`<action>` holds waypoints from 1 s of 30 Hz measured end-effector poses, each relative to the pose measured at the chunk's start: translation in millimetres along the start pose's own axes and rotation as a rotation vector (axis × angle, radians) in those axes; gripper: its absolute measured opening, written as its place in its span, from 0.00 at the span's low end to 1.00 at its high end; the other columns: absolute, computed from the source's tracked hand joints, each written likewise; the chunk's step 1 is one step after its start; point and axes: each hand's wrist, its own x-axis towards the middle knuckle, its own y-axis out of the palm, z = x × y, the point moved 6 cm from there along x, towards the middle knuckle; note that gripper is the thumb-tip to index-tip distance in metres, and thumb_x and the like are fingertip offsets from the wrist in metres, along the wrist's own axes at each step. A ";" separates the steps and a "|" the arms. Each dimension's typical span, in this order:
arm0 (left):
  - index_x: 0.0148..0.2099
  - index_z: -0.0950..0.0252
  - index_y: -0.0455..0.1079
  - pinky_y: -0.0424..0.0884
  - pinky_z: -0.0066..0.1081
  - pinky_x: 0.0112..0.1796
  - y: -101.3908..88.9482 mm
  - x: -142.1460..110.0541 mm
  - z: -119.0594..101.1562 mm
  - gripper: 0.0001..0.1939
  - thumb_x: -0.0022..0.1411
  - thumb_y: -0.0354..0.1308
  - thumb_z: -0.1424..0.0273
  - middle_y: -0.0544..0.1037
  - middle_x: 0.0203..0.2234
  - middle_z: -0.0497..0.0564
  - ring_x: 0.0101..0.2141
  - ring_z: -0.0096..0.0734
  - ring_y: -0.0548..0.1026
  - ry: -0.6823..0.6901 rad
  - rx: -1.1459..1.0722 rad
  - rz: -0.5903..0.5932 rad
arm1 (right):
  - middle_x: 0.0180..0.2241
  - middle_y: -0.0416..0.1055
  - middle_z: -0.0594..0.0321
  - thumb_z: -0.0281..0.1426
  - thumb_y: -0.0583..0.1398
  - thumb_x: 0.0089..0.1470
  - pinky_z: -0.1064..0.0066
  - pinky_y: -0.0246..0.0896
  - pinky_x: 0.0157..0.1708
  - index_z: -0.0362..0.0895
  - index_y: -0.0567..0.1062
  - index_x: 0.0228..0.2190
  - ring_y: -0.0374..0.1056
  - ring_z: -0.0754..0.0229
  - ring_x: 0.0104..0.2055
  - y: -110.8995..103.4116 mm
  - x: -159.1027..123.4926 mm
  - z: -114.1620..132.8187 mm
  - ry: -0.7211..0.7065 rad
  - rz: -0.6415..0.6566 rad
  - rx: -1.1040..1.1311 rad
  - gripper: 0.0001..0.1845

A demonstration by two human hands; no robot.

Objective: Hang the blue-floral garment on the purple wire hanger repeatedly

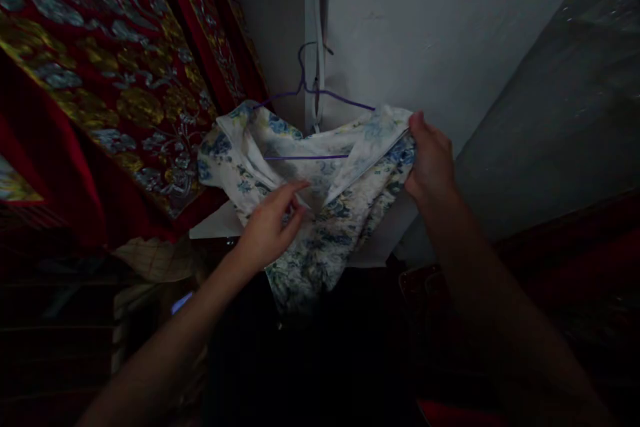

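Note:
A white blouse with blue and yellow flowers (345,213) hangs on a thin purple hanger (343,99) in the middle of the head view. The hanger's crossbar shows through the V-shaped neckline. My right hand (433,157) is closed on the blouse's shoulder at the right, thumb on top. At the front of the neckline is my left hand (273,223), its index finger stretched out and its thumb apart, close against the cloth. Some of its fingers are hidden or slightly blurred. The lower part of the blouse fades into shadow.
A pale strap or cord (318,13) runs down behind the hanger hook, in front of a white wall (425,27). Red cloth with gold and silver embroidery (135,80) hangs at the left. Translucent sheeting (560,107) covers the right side. Below, it is very dark.

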 end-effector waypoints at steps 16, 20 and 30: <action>0.32 0.62 0.66 0.65 0.28 0.34 97.0 -101.3 43.1 0.09 0.65 0.55 0.66 0.72 0.25 0.45 0.29 0.30 0.72 -0.451 -0.269 -0.103 | 0.34 0.77 0.59 0.38 0.63 0.56 0.58 0.68 0.49 0.45 0.80 0.30 0.73 0.52 0.43 -52.0 -38.8 -22.5 -0.215 -0.022 -0.775 0.10; 0.36 0.62 0.65 0.66 0.27 0.33 108.3 -114.7 37.0 0.03 0.61 0.58 0.71 0.70 0.27 0.45 0.29 0.28 0.70 -0.509 -0.388 -0.267 | 0.46 0.78 0.54 0.35 0.59 0.61 0.54 0.60 0.60 0.46 0.82 0.40 0.70 0.51 0.53 -2.4 -46.2 -23.4 -0.442 0.060 -0.901 0.12; 0.60 0.62 0.59 0.73 0.28 0.37 146.4 -142.7 35.3 0.26 0.62 0.61 0.69 0.74 0.31 0.46 0.31 0.29 0.75 -0.713 -0.782 -0.445 | 0.45 0.80 0.58 0.39 0.58 0.64 0.65 0.65 0.53 0.47 0.81 0.41 0.74 0.55 0.51 81.1 -140.0 -54.8 0.022 0.368 -0.353 0.14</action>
